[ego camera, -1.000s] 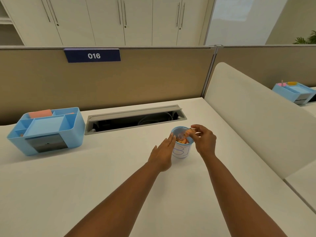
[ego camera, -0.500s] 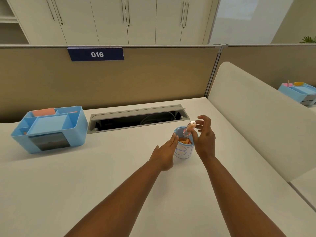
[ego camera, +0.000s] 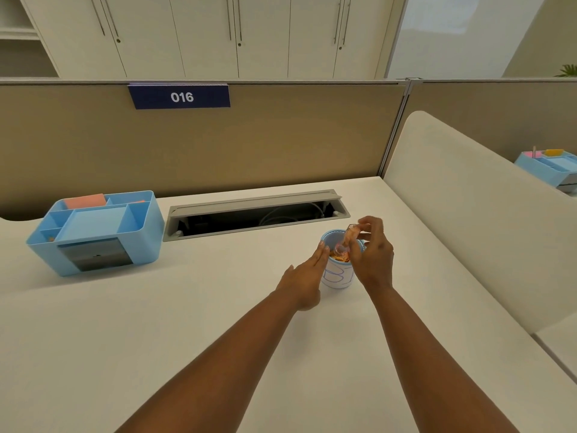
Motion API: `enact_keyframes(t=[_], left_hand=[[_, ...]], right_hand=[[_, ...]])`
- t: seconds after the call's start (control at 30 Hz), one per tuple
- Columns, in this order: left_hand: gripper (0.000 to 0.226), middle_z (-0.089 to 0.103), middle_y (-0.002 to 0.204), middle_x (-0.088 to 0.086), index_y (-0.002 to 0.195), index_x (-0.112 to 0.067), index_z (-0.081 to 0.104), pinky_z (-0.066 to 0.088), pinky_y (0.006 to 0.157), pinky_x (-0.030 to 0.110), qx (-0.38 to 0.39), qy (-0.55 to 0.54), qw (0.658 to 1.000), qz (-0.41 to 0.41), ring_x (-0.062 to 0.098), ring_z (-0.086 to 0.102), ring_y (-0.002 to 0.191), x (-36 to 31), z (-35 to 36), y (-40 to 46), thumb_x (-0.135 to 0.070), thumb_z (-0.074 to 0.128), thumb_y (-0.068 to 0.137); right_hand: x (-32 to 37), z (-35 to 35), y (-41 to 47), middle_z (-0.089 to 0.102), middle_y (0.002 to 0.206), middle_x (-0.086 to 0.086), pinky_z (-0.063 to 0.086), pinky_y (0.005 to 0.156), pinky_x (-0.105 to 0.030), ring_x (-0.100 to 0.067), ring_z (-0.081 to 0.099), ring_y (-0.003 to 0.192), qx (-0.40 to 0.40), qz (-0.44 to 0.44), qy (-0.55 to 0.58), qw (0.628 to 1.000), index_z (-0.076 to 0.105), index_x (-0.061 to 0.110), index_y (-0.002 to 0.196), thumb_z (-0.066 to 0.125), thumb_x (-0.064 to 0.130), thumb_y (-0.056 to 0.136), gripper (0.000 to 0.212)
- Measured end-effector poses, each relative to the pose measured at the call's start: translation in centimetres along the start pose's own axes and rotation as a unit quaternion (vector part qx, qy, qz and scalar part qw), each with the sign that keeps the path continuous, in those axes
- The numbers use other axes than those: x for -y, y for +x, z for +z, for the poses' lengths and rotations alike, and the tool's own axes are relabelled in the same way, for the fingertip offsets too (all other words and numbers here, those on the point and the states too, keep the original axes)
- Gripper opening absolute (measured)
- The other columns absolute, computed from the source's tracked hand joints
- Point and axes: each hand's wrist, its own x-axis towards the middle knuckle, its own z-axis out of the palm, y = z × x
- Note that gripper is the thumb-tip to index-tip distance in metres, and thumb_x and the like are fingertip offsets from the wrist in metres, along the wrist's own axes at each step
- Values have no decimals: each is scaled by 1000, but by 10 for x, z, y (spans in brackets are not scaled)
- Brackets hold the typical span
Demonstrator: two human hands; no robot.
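A small white cup (ego camera: 338, 276) with a blue rim and blue scribbles stands on the white desk (ego camera: 156, 339). Orange bits lie inside it. My left hand (ego camera: 304, 276) rests flat against the cup's left side, fingers straight. My right hand (ego camera: 373, 254) is over the cup's right rim and pinches a small clear pinkish container (ego camera: 348, 237), tilted mouth-down into the cup.
A light blue desk organizer (ego camera: 93, 232) with a pink pad stands at the left. An open grey cable tray (ego camera: 256, 215) runs along the back of the desk. A beige partition with a "016" sign stands behind, and a white divider (ego camera: 468, 214) at the right.
My right hand has closed its fingers on the small container and tipped it lower into the cup. The left hand has stayed against the cup.
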Motion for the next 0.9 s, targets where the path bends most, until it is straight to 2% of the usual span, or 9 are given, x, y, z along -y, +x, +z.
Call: enact_keyframes(t=[0.07,0.17,0.27,0.4,0.57,0.73,0.8,0.9], left_hand=[[91,-14,155,-6,140,-26,-15,28,113,50,0,2,1000,2,25,27,139,0,0,-1,2,50,83],[91,-14,155,-6,140,-26,-15,33,111,49,1,2,1000,0,26,30,137,0,-1,-1,0,51,83],[92,-15,155,-6,140,-26,-16,37,108,48,2,0,1000,2,26,35,134,-1,-1,-3,0,51,83],[92,-15,155,-6,139,-26,-17,43,104,47,2,4,1000,-1,26,40,130,-3,-3,-4,0,51,84],[91,-20,154,-6,139,-25,-19,49,96,42,3,2,1000,6,25,49,119,-3,-5,-7,1,49,83],[93,-20,154,-6,139,-25,-19,52,81,31,-3,-5,1000,5,24,53,114,-3,-4,-7,2,50,83],[93,-20,154,-6,139,-25,-19,52,78,30,-2,-7,1000,6,23,54,110,-3,-4,-7,2,50,83],[90,-18,154,-7,140,-25,-17,51,76,28,-6,-8,1000,12,21,54,110,-2,-5,-7,3,48,83]], right_hand=[[-1,1,0,67,103,-17,48,70,-25,-29,65,91,3,-8,-9,1000,51,7,105,60,17,84,25],[-1,1,-1,66,105,-17,51,72,-30,-29,64,90,-2,-5,0,1000,46,9,113,56,18,86,30],[-1,0,-1,66,106,-18,51,73,-30,-31,64,93,9,-18,-11,1000,50,8,111,57,18,86,28],[1,-1,0,65,105,-17,54,75,-36,-26,63,88,-1,7,30,1000,33,12,125,60,15,83,49],[-6,-1,1,67,106,-18,47,77,-27,-32,62,96,29,-6,-9,1000,58,6,105,56,14,85,22],[-1,-2,0,65,102,-9,48,77,-25,-18,60,91,0,-4,40,999,40,12,127,57,15,86,44],[-2,-3,0,65,101,-9,48,78,-25,-21,61,93,-2,-13,40,999,45,10,125,56,13,86,40],[-7,-2,0,67,109,-19,48,79,-28,-32,63,97,23,-19,8,1000,60,4,110,57,11,85,26]])
